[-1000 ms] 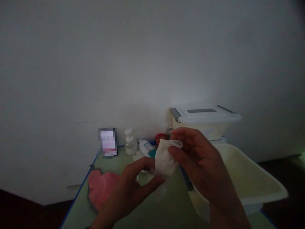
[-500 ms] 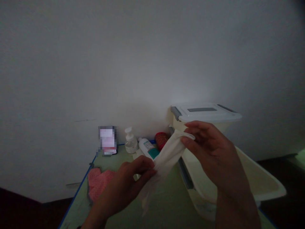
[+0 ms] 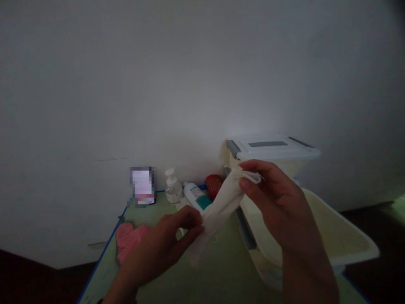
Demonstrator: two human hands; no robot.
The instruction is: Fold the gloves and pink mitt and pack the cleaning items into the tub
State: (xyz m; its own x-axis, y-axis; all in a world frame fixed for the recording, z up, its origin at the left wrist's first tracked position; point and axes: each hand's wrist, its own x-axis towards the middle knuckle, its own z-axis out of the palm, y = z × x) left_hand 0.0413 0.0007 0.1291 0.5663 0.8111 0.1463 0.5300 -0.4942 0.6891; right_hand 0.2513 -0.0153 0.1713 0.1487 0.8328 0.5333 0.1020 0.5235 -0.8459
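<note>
Both hands hold a white thin glove (image 3: 221, 202), stretched on a slant above the green table (image 3: 221, 274). My right hand (image 3: 278, 202) pinches the glove's upper end near the lidded box. Lower and to the left, my left hand (image 3: 171, 240) pinches its lower part, and the loose end hangs below those fingers. The room is dim.
A cream tub (image 3: 341, 240) stands at the right with a white lidded box (image 3: 272, 152) behind it. Along the wall are a pump bottle (image 3: 173, 192), a lying white and teal bottle (image 3: 196, 196) and a red object (image 3: 214, 184). A pink cloth (image 3: 129, 238) lies at the left.
The glove was bunched between the hands a second ago. The hands have drawn apart, the right one up and to the right, and the glove is now pulled out long.
</note>
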